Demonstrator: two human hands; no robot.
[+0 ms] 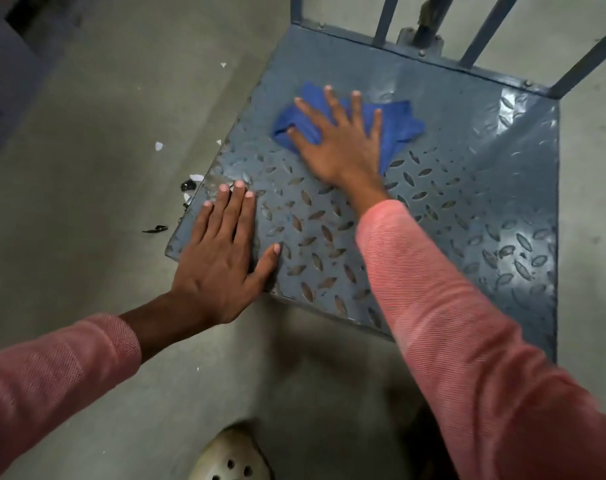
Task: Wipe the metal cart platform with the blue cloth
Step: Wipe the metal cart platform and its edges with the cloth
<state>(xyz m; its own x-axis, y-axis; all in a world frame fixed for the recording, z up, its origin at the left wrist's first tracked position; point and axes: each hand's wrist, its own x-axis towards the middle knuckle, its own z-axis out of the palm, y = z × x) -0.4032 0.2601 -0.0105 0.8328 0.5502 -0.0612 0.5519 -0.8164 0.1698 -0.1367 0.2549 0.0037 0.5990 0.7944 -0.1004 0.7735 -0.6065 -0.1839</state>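
Head view: both grips flat, right hand presses crumpled blue cloth, left hand diamond-tread platform.

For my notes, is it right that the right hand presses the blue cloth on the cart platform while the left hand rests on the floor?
Not quite: the head view shows the left hand resting on a corner of the cart platform instead.

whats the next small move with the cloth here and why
Probably slide the right hand, flat on the blue cloth, back toward the near edge of the platform. The metal looks dull and brownish there, and the left hand rests flat on the near left corner, out of that path.
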